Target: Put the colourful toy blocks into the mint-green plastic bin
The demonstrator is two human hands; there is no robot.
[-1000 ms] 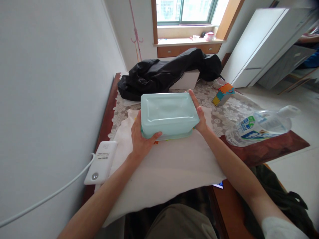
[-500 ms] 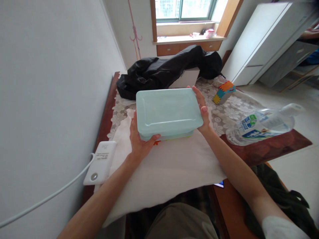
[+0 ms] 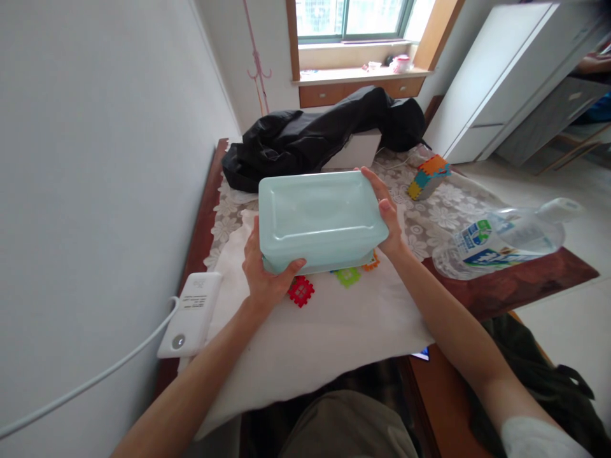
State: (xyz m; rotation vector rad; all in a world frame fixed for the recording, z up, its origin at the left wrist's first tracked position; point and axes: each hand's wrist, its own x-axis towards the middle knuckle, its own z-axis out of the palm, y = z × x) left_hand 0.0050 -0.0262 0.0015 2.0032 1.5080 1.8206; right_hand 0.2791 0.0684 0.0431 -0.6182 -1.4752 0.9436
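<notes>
Box (image 3: pixel 322 213) bottom-up over white cloth (image 3: pixel 324 331); person's left hand (image 3: pixel 267 273) and right hand (image 3: pixel 387 219) clamped on its sides. Inside hidden. Red piece (image 3: pixel 301 291), green piece (image 3: pixel 349 277), orange piece (image 3: pixel 372 261) show at near edge.

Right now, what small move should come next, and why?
Probably ease the box straight up: it is bottom up, with the left hand and right hand at its ends, and a red piece, a green piece and an orange piece show against the cloth at its near edge. Lifting should uncover them.
</notes>
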